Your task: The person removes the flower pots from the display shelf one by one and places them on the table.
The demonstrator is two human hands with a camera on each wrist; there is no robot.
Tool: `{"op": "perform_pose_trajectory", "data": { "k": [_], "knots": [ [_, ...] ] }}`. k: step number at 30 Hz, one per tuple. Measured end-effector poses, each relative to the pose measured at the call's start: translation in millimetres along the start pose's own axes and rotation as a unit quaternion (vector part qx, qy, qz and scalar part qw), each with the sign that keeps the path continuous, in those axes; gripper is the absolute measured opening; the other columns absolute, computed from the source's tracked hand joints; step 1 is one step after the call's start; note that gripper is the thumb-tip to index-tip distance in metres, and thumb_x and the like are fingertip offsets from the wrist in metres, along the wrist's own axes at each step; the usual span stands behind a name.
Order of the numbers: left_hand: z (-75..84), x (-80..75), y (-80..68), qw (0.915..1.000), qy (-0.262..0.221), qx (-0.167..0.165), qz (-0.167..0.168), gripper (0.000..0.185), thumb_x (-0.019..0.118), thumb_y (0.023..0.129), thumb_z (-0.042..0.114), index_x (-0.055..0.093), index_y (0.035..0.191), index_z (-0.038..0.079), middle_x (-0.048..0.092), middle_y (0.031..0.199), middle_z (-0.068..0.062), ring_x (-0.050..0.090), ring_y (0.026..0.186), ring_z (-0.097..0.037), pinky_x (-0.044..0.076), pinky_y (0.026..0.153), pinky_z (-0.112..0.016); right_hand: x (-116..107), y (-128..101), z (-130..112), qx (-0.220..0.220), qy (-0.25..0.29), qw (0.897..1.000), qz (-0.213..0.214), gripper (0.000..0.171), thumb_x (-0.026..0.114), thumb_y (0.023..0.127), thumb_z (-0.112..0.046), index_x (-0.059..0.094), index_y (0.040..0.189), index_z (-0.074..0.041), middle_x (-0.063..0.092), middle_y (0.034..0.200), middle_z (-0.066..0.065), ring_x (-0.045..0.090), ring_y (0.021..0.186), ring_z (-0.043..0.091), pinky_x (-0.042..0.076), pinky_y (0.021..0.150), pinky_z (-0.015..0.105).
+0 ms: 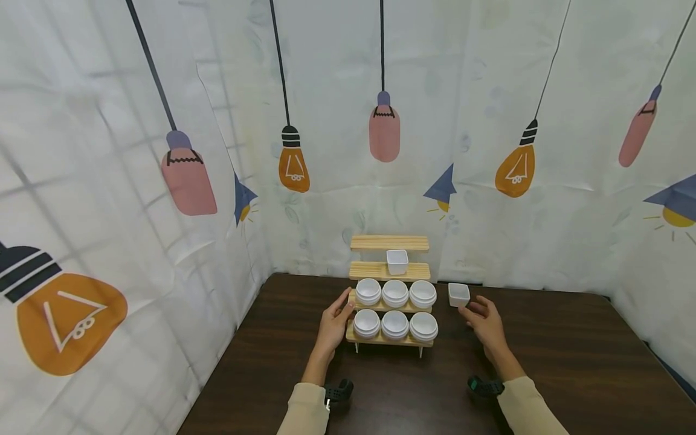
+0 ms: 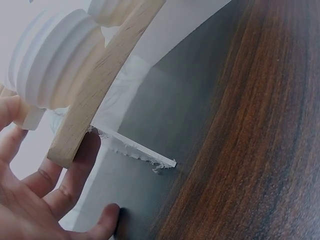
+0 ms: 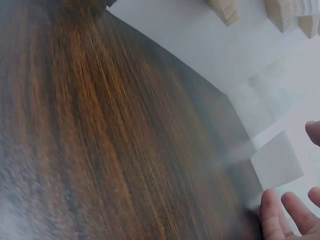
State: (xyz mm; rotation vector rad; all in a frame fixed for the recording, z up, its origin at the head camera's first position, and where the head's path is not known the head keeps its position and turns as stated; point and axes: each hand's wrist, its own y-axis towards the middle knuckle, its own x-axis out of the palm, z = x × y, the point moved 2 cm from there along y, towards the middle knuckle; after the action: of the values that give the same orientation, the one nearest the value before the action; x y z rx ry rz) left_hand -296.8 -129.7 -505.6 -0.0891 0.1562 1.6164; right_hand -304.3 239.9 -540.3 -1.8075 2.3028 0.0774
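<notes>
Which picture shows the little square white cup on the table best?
The head view shows it best: the whole square cup sits on the table right of the wooden rack, just beyond the right hand. The right wrist view shows only a blurry side. The left wrist view misses it.

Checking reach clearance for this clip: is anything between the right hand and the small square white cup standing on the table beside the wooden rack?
Nothing visible does. The right hand lies just short of the small square white cup on the dark wooden table, with only bare tabletop between them. The stepped wooden rack stands to the cup's left, out of that path.
</notes>
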Motion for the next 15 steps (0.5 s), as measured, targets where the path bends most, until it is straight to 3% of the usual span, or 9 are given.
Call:
{"op": "perform_pose_trajectory", "data": {
  "k": [3,7,13,15],
  "knots": [
    [-9.6,0.3,3.8,1.0000,0.003,0.006,0.002,0.050,0.058,0.105,0.034,0.050,0.153,0.023,0.059,0.146,-0.015,0.065,0.096,-0.014,0.051,0.088,-0.033,-1,-4,-1,-0.004,-0.001,1.000,0.013,0.078,0.066,0.101,-0.027,0.022,0.161,-0.003,0.041,0.155,0.026,0.060,0.107,0.009,0.050,0.079,0.014],
    [-14.1,-0.7,5.4,0.9998,-0.002,0.020,-0.004,0.050,0.060,0.104,0.036,0.051,0.153,0.025,0.057,0.148,-0.014,0.066,0.097,-0.015,0.052,0.089,-0.032,0,-11,-8,-0.017,0.009,0.999,0.035,0.072,0.066,0.101,-0.026,0.027,0.159,-0.005,0.043,0.152,0.023,0.054,0.087,-0.011,0.050,0.076,0.015],
    [-12.4,-1.2,5.9,0.9997,-0.008,0.021,-0.008,0.049,0.059,0.105,0.031,0.050,0.153,0.024,0.052,0.154,-0.013,0.068,0.100,-0.017,0.054,0.090,-0.034,6,-18,-31,-0.059,0.032,0.996,0.061,0.064,0.067,0.100,-0.022,0.036,0.154,-0.009,0.049,0.143,0.017,0.054,0.091,-0.007,0.048,0.074,0.013],
    [-3.2,-2.1,1.4,0.9997,-0.009,0.019,-0.010,0.048,0.058,0.106,0.027,0.050,0.153,0.020,0.053,0.152,-0.015,0.068,0.101,-0.021,0.054,0.090,-0.036,9,-20,-40,-0.073,0.029,0.995,0.063,0.063,0.068,0.099,-0.022,0.038,0.153,-0.008,0.051,0.141,0.017,0.053,0.094,-0.004,0.048,0.075,0.012]
  ]
}}
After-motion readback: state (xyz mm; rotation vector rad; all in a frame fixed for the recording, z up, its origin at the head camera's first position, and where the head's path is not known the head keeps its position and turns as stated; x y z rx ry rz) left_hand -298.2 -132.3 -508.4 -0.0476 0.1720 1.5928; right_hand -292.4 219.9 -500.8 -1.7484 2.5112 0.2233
